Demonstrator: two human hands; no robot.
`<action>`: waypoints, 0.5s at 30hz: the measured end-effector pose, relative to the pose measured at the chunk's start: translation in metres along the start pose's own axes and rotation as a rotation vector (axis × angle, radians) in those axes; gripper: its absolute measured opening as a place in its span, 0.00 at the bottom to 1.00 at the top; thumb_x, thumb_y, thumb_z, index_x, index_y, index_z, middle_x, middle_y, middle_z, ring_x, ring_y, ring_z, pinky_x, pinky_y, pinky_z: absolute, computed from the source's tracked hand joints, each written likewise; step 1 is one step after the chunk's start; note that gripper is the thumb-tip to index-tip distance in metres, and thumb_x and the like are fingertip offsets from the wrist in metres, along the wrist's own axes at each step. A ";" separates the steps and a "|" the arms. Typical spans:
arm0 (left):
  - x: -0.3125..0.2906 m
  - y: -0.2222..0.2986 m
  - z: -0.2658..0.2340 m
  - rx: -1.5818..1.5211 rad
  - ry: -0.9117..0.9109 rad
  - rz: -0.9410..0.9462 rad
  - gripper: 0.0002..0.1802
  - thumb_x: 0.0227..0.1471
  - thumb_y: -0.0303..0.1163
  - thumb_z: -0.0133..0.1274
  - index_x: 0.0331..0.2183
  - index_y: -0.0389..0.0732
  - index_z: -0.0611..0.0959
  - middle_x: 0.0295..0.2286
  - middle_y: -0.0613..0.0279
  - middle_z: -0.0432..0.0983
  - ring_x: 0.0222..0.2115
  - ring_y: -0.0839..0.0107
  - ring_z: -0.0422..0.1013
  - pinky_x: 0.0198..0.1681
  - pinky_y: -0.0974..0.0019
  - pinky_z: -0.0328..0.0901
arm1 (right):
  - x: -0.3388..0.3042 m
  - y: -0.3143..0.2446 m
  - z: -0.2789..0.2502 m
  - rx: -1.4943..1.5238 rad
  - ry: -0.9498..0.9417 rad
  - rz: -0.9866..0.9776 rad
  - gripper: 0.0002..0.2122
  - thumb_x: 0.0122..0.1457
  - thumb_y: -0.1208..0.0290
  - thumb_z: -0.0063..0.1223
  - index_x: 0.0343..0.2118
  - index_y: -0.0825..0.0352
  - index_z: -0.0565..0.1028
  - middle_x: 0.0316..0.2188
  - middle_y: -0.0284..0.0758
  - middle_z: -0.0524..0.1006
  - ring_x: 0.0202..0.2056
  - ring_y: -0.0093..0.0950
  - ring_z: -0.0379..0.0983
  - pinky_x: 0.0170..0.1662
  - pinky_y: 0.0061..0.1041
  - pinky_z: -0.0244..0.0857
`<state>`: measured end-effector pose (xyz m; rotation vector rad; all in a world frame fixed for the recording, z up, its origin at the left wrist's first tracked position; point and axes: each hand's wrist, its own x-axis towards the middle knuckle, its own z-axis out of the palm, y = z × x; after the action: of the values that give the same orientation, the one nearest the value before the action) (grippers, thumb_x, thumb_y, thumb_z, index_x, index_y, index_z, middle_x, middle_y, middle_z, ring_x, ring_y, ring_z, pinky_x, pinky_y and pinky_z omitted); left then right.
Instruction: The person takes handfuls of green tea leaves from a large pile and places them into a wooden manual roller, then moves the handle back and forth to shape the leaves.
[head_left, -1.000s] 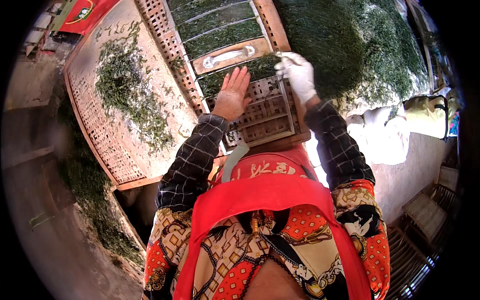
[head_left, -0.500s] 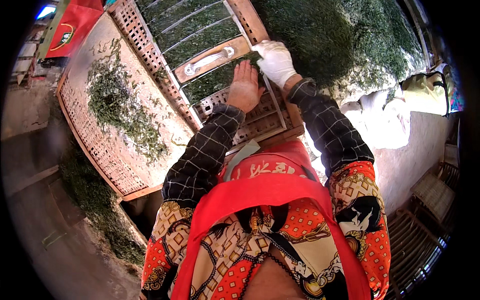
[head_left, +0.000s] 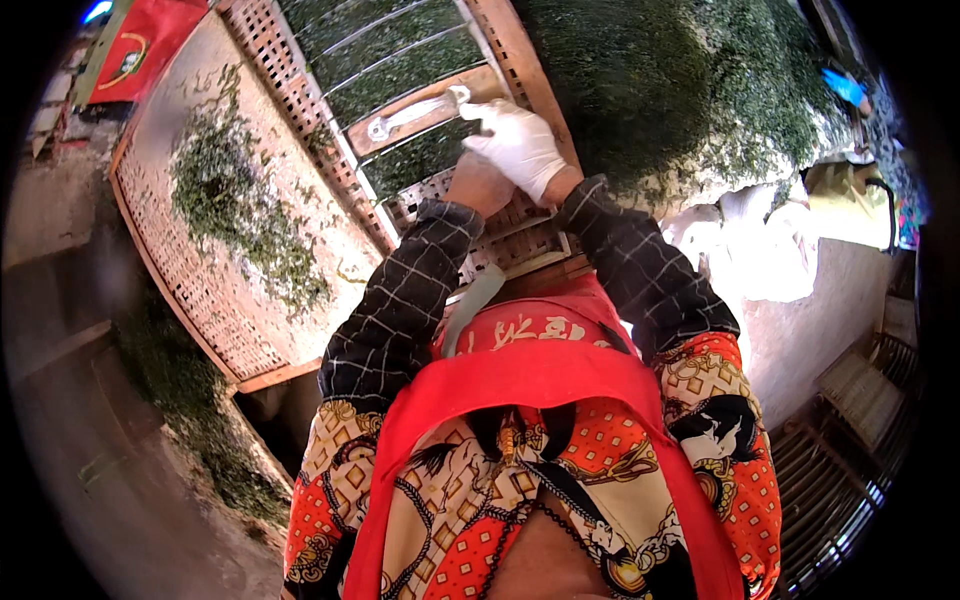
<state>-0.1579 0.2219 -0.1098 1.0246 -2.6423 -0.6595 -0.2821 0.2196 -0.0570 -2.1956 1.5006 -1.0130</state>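
My right hand (head_left: 522, 148), in a white glove, reaches across my left hand (head_left: 480, 186). Its fingertips are near one end of a white handle (head_left: 418, 113), with a gap between the finger and the thumb and nothing visible held. Bare and low, my left hand is over the near part of a slatted frame (head_left: 381, 210); its fingers are hidden behind the glove. The handle is fixed to a wooden crosspiece (head_left: 372, 143) on that frame. Green leaves (head_left: 405, 75) show between the thin rods.
On the left, a woven bamboo tray (head_left: 150, 215) bears scattered leaves (head_left: 235, 200). A large leaf heap (head_left: 640, 80) spreads at the far right. White bags (head_left: 765, 245) stand nearer, and another person's blue-gloved hand (head_left: 845, 88) shows at the right edge.
My right hand has moved left and nearer, crossing over my left hand. The left fingers, spread flat before, are now covered. Another person's blue-gloved hand has appeared at right.
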 end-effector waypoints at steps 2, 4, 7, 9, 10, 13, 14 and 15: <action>-0.006 0.014 -0.025 -0.102 -0.002 -0.086 0.20 0.49 0.34 0.54 0.44 0.35 0.78 0.46 0.44 0.72 0.48 0.46 0.67 0.55 0.51 0.59 | -0.003 0.028 0.012 -0.070 0.039 -0.118 0.11 0.54 0.65 0.58 0.39 0.60 0.80 0.34 0.35 0.78 0.36 0.34 0.75 0.40 0.31 0.70; -0.014 0.022 -0.046 -0.105 0.056 -0.006 0.22 0.48 0.36 0.57 0.45 0.35 0.77 0.45 0.46 0.73 0.48 0.45 0.67 0.56 0.51 0.59 | 0.001 0.049 0.014 -0.155 0.033 -0.121 0.08 0.54 0.63 0.55 0.33 0.59 0.80 0.30 0.35 0.78 0.34 0.37 0.76 0.37 0.36 0.70; -0.048 0.008 -0.059 -0.149 0.221 -0.113 0.25 0.54 0.36 0.54 0.52 0.37 0.74 0.53 0.46 0.68 0.57 0.47 0.60 0.61 0.49 0.54 | 0.006 0.041 0.015 -0.307 -0.174 -0.058 0.09 0.57 0.64 0.52 0.38 0.59 0.79 0.33 0.36 0.78 0.35 0.39 0.76 0.38 0.37 0.69; -0.069 -0.020 -0.051 -0.153 0.164 -0.098 0.24 0.56 0.35 0.53 0.54 0.42 0.74 0.57 0.50 0.65 0.60 0.53 0.59 0.64 0.51 0.51 | 0.008 0.029 0.006 -0.186 -0.173 -0.066 0.12 0.57 0.66 0.50 0.44 0.59 0.77 0.37 0.39 0.77 0.38 0.38 0.75 0.41 0.37 0.69; -0.073 -0.023 -0.058 -0.525 0.169 -0.250 0.24 0.56 0.35 0.54 0.54 0.41 0.75 0.57 0.51 0.65 0.60 0.55 0.59 0.63 0.53 0.52 | 0.004 0.029 0.001 -0.172 -0.074 -0.147 0.15 0.58 0.69 0.48 0.49 0.59 0.75 0.39 0.41 0.77 0.41 0.37 0.75 0.44 0.38 0.69; -0.097 -0.013 -0.089 -0.320 0.512 -0.284 0.24 0.54 0.33 0.57 0.53 0.41 0.75 0.56 0.50 0.67 0.59 0.58 0.61 0.62 0.58 0.55 | 0.000 0.016 -0.040 -0.260 -0.283 -0.076 0.19 0.58 0.74 0.46 0.53 0.60 0.72 0.38 0.40 0.75 0.41 0.36 0.74 0.46 0.34 0.69; -0.108 -0.019 -0.089 -0.236 0.575 -0.282 0.25 0.55 0.35 0.55 0.54 0.40 0.74 0.55 0.49 0.67 0.59 0.56 0.60 0.63 0.57 0.54 | -0.003 0.014 -0.040 -0.355 -0.306 -0.155 0.20 0.58 0.76 0.45 0.54 0.60 0.71 0.39 0.39 0.74 0.40 0.36 0.74 0.45 0.33 0.69; -0.121 -0.027 -0.077 -0.156 0.631 -0.285 0.26 0.57 0.37 0.54 0.55 0.40 0.73 0.55 0.48 0.67 0.59 0.54 0.60 0.64 0.55 0.52 | -0.005 0.010 -0.037 -0.317 -0.334 -0.190 0.20 0.58 0.75 0.46 0.55 0.60 0.70 0.40 0.39 0.73 0.40 0.37 0.74 0.46 0.34 0.69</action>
<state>-0.0264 0.2618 -0.0622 1.3119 -1.8977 -0.4794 -0.3158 0.2248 -0.0384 -2.6074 1.3929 -0.4407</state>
